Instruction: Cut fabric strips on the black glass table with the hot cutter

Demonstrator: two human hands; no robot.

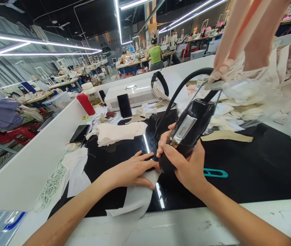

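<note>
My right hand (190, 165) is wrapped round a black handheld electric fabric cutter (195, 119) with a metal plate on its side. The cutter stands tilted, its lower end by my left fingertips; its blade is hidden. A thick black cable runs from its top. My left hand (132, 169) lies flat with fingers spread, pressing a pale grey-white piece of fabric (139, 200) onto the glossy black work surface (250, 174). The fabric's near end hangs towards the table's front edge. Beside my right wrist lies a flat teal tool (216, 173).
Behind my hands lies a stack of cream fabric pieces (120, 133). A phone (124, 106) leans against a white metal box (132, 92). Green cord (53, 184) is heaped at left, near a white side wall (30, 171). Pink straps (248, 37) hang at upper right. Other people sit and stand beyond.
</note>
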